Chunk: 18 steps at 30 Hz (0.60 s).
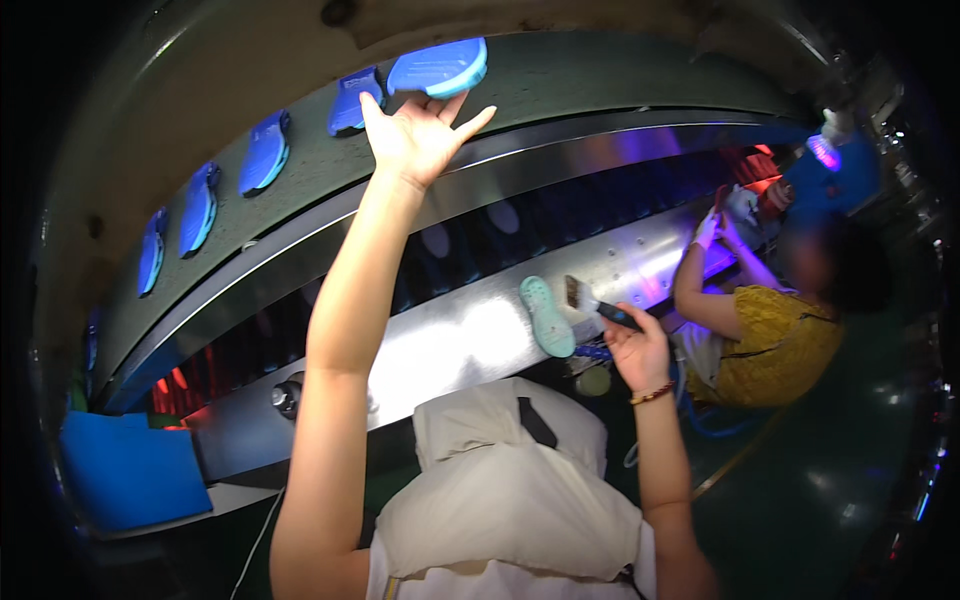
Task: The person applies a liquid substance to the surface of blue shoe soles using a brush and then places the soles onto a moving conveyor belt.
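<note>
My left hand [418, 140] is stretched far up over the dark belt. Its fingers are spread, and some fingertips meet the lower edge of a blue shoe sole [440, 68]; whether they bear on it I cannot tell. Just left of that hand lies another blue sole [352, 102]. In my right hand [640, 350], closed round its black handle, is a flat brush [590, 298] with bristles pointing up and left. A pale green sole [547, 318] lies on the metal ledge [450, 345] beside the brush.
More blue soles [264, 153] lie spaced along the belt [225, 215] to the left. A metal rail [300, 220] edges the belt. A person in a yellow top [780, 345] sits at the right with gloved hands raised. A blue box [130, 470] stands at lower left.
</note>
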Each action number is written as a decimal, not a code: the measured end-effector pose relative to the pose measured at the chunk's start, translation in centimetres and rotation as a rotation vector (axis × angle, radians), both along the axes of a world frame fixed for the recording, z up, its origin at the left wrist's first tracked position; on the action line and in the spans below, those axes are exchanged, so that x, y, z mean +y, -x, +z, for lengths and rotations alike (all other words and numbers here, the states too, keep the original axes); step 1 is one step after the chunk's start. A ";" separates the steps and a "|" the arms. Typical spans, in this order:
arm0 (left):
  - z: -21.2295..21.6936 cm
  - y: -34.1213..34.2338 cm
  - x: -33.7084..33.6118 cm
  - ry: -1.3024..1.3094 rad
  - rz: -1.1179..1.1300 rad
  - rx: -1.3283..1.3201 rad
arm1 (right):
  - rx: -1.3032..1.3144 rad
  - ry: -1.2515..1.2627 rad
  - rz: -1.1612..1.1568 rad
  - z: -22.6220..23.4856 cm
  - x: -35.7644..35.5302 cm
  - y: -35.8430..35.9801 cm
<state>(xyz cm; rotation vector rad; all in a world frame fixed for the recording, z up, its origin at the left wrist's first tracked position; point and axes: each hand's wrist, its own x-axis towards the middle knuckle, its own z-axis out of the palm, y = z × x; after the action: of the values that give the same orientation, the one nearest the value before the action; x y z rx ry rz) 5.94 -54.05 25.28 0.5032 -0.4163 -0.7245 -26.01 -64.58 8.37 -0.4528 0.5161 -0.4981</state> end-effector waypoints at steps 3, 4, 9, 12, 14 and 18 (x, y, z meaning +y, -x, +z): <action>-1.5 3.0 -1.3 -0.303 -0.157 0.031 | 0.123 -0.038 -0.047 -1.5 0.2 0.1; -3.3 4.1 -0.5 -0.410 -0.376 -0.205 | 0.152 -0.078 -0.052 -2.1 0.4 0.3; -15.0 8.8 8.8 -0.802 -0.915 -1.088 | 0.300 -0.243 -0.100 -4.9 2.1 0.0; -20.9 10.2 14.0 -1.425 -0.730 -1.567 | 0.337 -0.258 -0.095 -6.7 2.7 0.4; -23.6 10.6 17.6 -1.692 -0.874 -1.846 | 0.398 -0.231 -0.068 -7.9 3.4 0.2; -25.1 10.7 23.1 -1.626 -0.780 -1.417 | 0.542 -0.222 -0.084 -11.3 3.4 -1.2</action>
<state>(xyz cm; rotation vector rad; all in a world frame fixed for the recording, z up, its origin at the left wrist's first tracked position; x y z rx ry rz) -4.78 -30.96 0.13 2.5480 -1.3616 -1.2992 -24.82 -61.15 -2.89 -0.3505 1.1045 -0.3889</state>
